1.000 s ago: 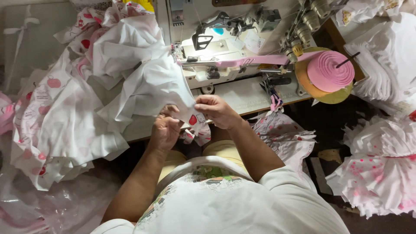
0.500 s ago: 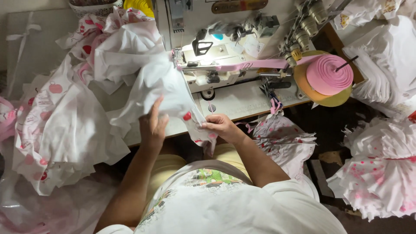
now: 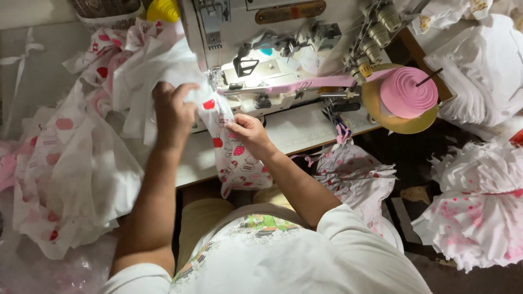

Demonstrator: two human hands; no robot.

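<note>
My left hand (image 3: 170, 106) grips the upper part of a white fabric piece with red fruit prints (image 3: 231, 155), close to the needle area of the white sewing machine (image 3: 261, 60). My right hand (image 3: 246, 130) pinches the same fabric lower down, at the machine bed's front. The fabric hangs over the table's front edge toward my lap. A pink binding strip (image 3: 310, 84) runs from a roll of pink tape (image 3: 408, 92) into the machine.
A heap of white and red-printed garments (image 3: 76, 163) covers the table's left side. More sewn pieces hang at the right (image 3: 354, 174) and lie piled on the floor (image 3: 479, 207). White fabric stacks (image 3: 485, 65) sit at top right. A yellow cone (image 3: 163, 10) stands behind.
Both hands have moved up from the table's front edge toward the machine, carrying the printed fabric to the needle area. The left hand rose furthest.
</note>
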